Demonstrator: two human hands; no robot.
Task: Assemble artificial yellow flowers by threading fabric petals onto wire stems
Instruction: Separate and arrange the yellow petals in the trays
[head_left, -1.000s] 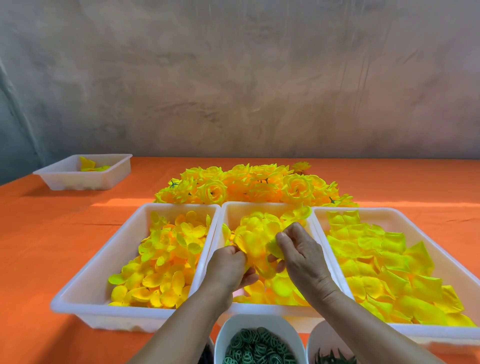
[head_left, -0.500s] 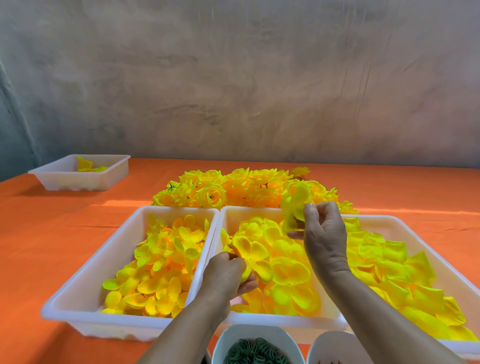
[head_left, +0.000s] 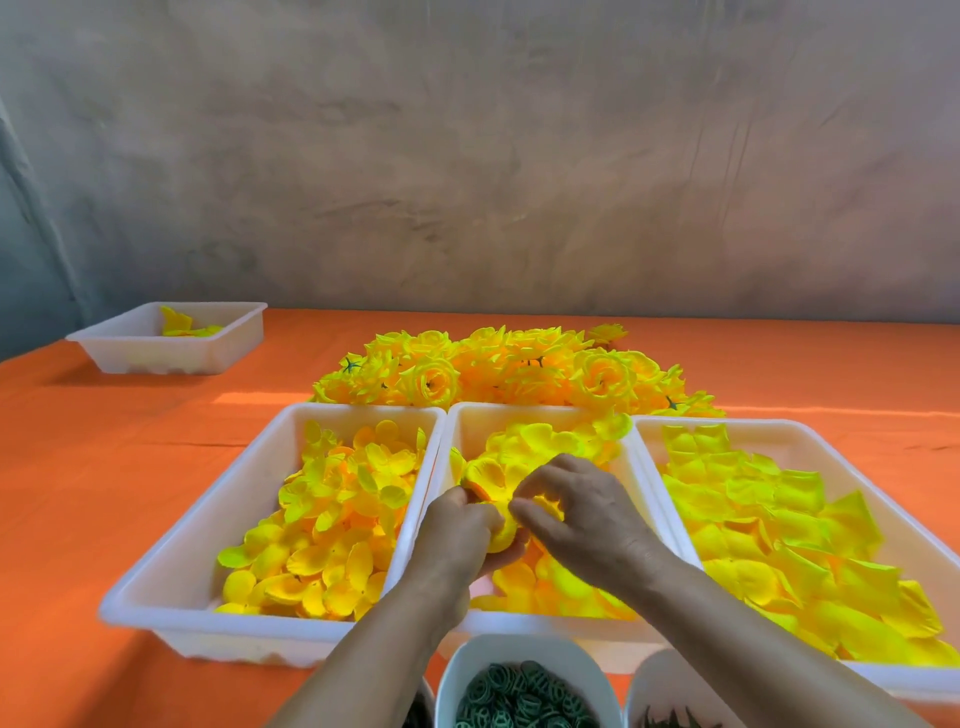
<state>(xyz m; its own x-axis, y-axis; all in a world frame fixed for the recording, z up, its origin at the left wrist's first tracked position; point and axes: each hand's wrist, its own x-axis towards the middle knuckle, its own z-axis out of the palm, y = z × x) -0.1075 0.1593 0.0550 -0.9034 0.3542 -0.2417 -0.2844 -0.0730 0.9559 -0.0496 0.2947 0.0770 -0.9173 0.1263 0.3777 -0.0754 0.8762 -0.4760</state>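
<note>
Both hands meet over the middle tray, just above its loose yellow petals. The left hand is curled tight, its fingers wrapped around the base of a petal cluster that fans up and out from its grip. The right hand is bent over from the other side, with its fingertips pinching into the same cluster. What the left palm encloses beneath the petals is hidden, and the right thumb is hidden too. The left tray holds small rounded petals and the right tray larger, squarer ones; its near corner is cut off by the frame. Finished flowers lie heaped on the orange bench behind the trays. At the bottom edge a white bowl of green rings is partly cut off. A second bowl beside it shows only dark green bits, too cropped to tell what they are.
</note>
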